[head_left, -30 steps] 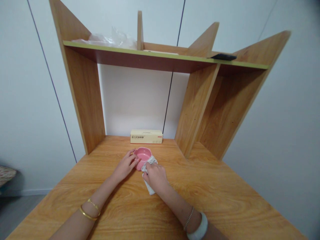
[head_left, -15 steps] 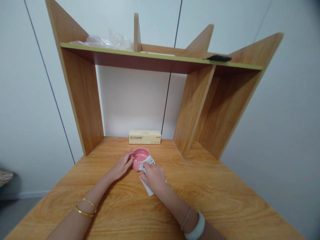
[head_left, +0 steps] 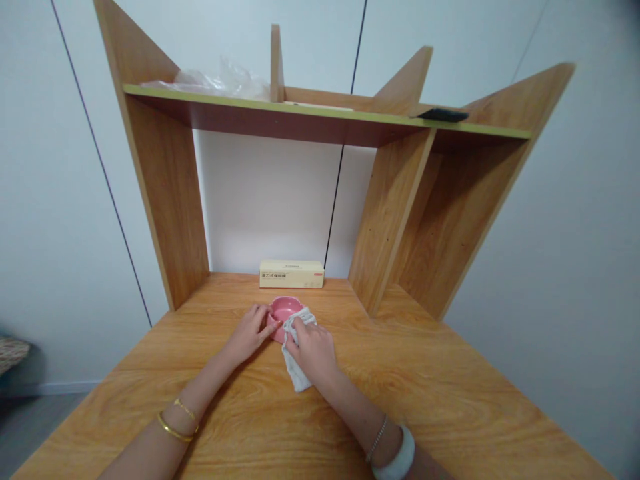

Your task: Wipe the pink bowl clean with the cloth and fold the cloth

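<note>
A person's two bare hands meet at a pink bowl upright on a wooden table, near the middle of its back edge, just in front of a long cream box. The left hand has its fingers closed on the bowl's left rim. The right hand grasps a bunched pale cloth against the bowl's near right side — a loose tail hangs toward the table's front edge. The wiping probably goes best with the left fingers firm, so the bowl cannot turn, and the cloth bunched tight and pressed evenly along the rim — its tail clear of the thumb.
</note>
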Available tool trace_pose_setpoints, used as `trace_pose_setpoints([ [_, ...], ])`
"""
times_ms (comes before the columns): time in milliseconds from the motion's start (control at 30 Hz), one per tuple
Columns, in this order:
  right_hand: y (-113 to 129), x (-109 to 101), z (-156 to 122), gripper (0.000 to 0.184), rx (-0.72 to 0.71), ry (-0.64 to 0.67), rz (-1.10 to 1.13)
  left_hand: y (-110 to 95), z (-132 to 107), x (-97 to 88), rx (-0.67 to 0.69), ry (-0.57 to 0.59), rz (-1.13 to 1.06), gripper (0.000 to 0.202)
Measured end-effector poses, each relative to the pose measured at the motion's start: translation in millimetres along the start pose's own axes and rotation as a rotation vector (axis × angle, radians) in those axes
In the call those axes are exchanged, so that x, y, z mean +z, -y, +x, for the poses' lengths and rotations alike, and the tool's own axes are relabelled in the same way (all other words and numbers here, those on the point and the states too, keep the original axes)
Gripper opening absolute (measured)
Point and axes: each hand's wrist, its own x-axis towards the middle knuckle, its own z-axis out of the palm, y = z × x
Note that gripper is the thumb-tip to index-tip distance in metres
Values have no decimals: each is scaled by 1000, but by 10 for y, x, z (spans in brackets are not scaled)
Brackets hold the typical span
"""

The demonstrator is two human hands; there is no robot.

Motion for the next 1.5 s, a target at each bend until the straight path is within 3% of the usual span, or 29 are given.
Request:
trace_pose_setpoints([
  [233,-27,45,17,15,37,111,-53,-30,-34,-26,8,30,104,32],
  [433,-47,30,21,17,14,-7,14,18,-24,12,56,-12,22,27],
  [633,-13,41,24,14,23,96,-41,-22,-13,18,42,48,-58,24],
  [833,-87,-7,39,20,38,-2,37,-92,-38,34,-17,17,0,24],
  [1067,-67,7,26,17,66,87,-15,-110,-36,15,-96,-25,106,31],
  [1200,-61,-5,21,20,62,38,12,-34,-17,-2,-51,-69,74,31],
  [1400,-68,21,32,17,71,87,-24,-21,-14,23,5,32,-43,27],
  [1500,-79,20,36,17,105,94,-32,-33,-13,43,-9,26,-60,27],
])
